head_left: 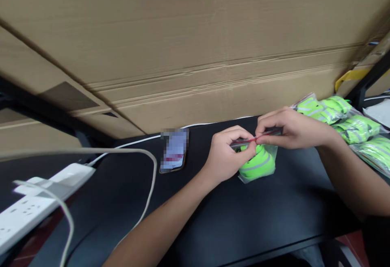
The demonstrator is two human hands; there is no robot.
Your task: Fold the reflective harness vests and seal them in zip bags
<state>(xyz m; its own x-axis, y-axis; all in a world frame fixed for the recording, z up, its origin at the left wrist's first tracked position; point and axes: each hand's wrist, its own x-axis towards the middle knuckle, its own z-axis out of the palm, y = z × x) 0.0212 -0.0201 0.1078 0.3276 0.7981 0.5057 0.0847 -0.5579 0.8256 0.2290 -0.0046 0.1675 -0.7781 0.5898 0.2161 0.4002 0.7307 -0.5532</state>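
A clear zip-lock bag [258,168] with a red strip along its top holds a folded neon-green item with grey reflective bands. My left hand [230,149] pinches the bag's top edge between thumb and fingers. Just to the right, my right hand [282,128] pinches the same edge, its fingertips close to the left thumb. The bag hangs or rests at the black table top [243,218]; I cannot tell whether it touches. Several similar filled bags [355,128] lie in a pile beyond my right forearm.
A phone [174,151] lies left of my hands. A white power strip [45,202] with pale cables [149,153] runs along the left side. Large cardboard boxes [195,47] stand behind the table, with black frame posts [368,80] at both sides.
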